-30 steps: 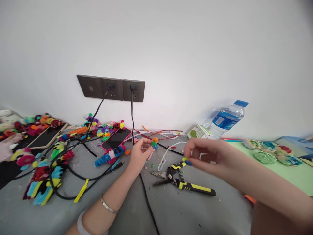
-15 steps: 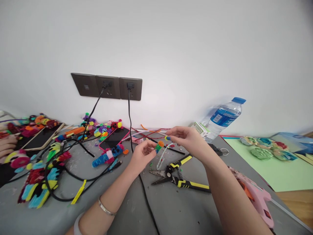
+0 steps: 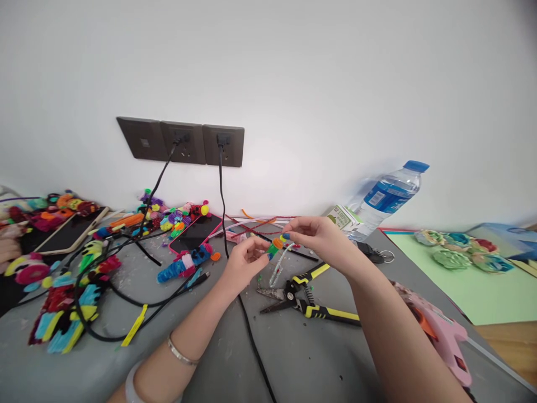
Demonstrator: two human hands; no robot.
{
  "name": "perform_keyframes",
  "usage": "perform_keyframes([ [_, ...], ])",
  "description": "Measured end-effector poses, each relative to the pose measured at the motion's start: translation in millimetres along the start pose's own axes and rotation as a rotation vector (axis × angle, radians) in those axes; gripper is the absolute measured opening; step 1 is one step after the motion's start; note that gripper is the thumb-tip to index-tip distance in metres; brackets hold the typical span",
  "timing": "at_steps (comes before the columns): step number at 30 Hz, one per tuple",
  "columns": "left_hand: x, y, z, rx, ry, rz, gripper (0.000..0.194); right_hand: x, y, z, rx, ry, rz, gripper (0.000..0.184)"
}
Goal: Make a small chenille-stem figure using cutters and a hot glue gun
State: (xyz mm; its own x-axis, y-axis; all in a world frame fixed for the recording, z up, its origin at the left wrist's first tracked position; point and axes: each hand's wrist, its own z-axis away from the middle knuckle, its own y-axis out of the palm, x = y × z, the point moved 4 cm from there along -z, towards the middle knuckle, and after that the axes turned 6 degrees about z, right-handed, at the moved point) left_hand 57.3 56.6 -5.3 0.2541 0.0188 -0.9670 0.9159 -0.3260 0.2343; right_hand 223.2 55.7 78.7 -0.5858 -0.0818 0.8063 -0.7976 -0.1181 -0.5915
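My left hand [image 3: 243, 264] pinches a small pipe-cleaner figure [image 3: 274, 246] with an orange top and a green and blue body, held above the grey table [image 3: 293, 358]. My right hand [image 3: 321, 238] meets it from the right, its fingertips pinching a tiny blue and yellow piece [image 3: 286, 237] against the figure's top. A string of pale beads [image 3: 277, 268] hangs just below both hands. Yellow-and-black pliers [image 3: 308, 296] lie on the table under my right wrist.
A pink glue gun [image 3: 440, 336] lies at right, a water bottle [image 3: 384, 198] and small carton [image 3: 342, 215] by the wall. A pink-cased phone [image 3: 197, 230], black cables [image 3: 126, 302], and many pipe-cleaner crafts [image 3: 62, 313] crowd the left. Another person's hand [image 3: 6, 249] shows far left.
My right hand came up from over the pliers to the figure, bringing the small blue and yellow piece to its top. My left hand has tilted the figure a little.
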Motion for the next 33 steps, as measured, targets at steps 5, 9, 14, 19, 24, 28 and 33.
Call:
perform_keyframes([
  [5, 0.1, 0.6, 0.7, 0.004, -0.017, -0.004, 0.019, -1.9, 3.6, -0.7, 0.024, -0.041, -0.009, 0.024],
  [9, -0.5, 1.0, 1.7, 0.000, -0.029, -0.004, 0.019, -2.1, 4.9, -1.3, 0.029, -0.051, 0.001, 0.024],
  [14, -2.4, 1.5, 1.9, -0.002, -0.040, -0.030, 0.019, -1.3, 4.9, -2.6, 0.009, -0.039, -0.016, 0.029],
  [19, -2.5, 1.5, 1.2, 0.000, -0.042, -0.042, 0.021, -0.8, 5.3, -2.6, 0.012, -0.037, -0.005, 0.031],
  [24, -0.7, 0.5, 0.9, -0.007, -0.046, -0.050, 0.020, 2.0, 5.2, -1.7, 0.009, -0.038, -0.002, 0.029],
  [28, 0.6, 0.0, 0.9, -0.004, -0.033, -0.059, 0.019, 4.4, 5.3, -1.2, 0.008, -0.039, 0.006, 0.027],
  [33, 3.5, -1.4, 0.4, -0.010, -0.025, -0.053, 0.019, -0.9, 4.7, -3.1, 0.004, -0.060, 0.010, 0.026],
])
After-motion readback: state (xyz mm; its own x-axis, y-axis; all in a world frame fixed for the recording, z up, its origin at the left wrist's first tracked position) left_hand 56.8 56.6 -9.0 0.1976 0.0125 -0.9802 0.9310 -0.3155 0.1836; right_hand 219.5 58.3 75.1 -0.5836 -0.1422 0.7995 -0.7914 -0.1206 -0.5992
